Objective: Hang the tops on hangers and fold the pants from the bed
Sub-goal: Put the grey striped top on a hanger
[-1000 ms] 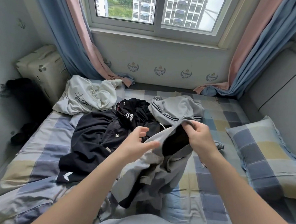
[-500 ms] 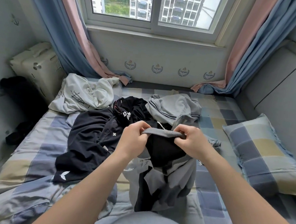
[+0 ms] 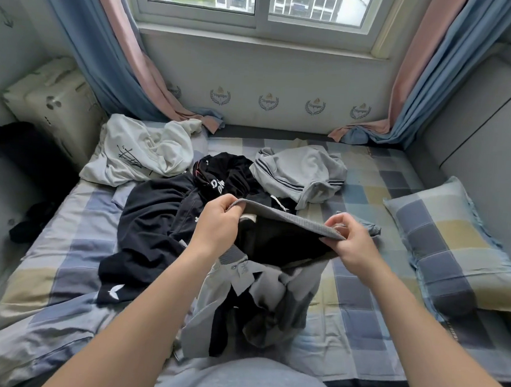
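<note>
Grey garment [image 3: 257,298]: held over the near end of the bed [image 3: 362,289], ribbed band [image 3: 291,221] stretched between left hand [image 3: 216,224] and right hand [image 3: 350,244], fingers [image 3: 228,205] of both pinching it. Risk: bunched, twisted lower part may fold crooked; a slack pinch drops it onto black top [image 3: 154,217] mid-bed

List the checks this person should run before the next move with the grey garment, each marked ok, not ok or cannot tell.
1. Left hand pinches the ribbed band: ok.
2. Right hand pinches its other end: ok.
3. Band stretched between them: ok.
4. Grey garment identified as top or pants: cannot tell.
5. Its lower part clear of the black clothes: cannot tell.
6. Hanger in view: not ok.
</note>
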